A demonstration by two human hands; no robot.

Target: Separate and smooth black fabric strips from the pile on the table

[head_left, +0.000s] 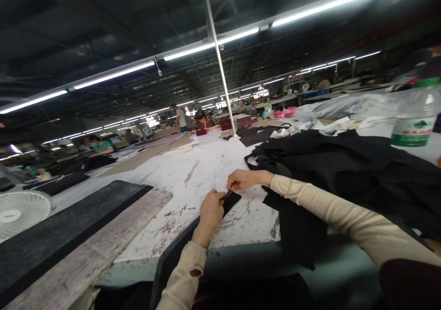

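Note:
My left hand (211, 213) grips a folded strip of black fabric (232, 201) near its end, thumb on top. The strip passes under this hand and hangs over the table's front edge at the lower left. Just beyond it, my right hand (246, 179) has its fingertips pinched together at the strip's far corner. What lies between those fingertips is mostly hidden. Beneath both hands is the white, stained table surface (193, 177). To the right, a heap of black fabric pieces (330, 163) lies close to my right forearm, with one piece draping over the edge.
A plastic bottle (415, 117) with a green cap stands at the right. On the left are a white fan (20, 213) and a grey-black fabric panel (76, 227). A thin white pole (222, 66) rises behind the table. Several people work farther back.

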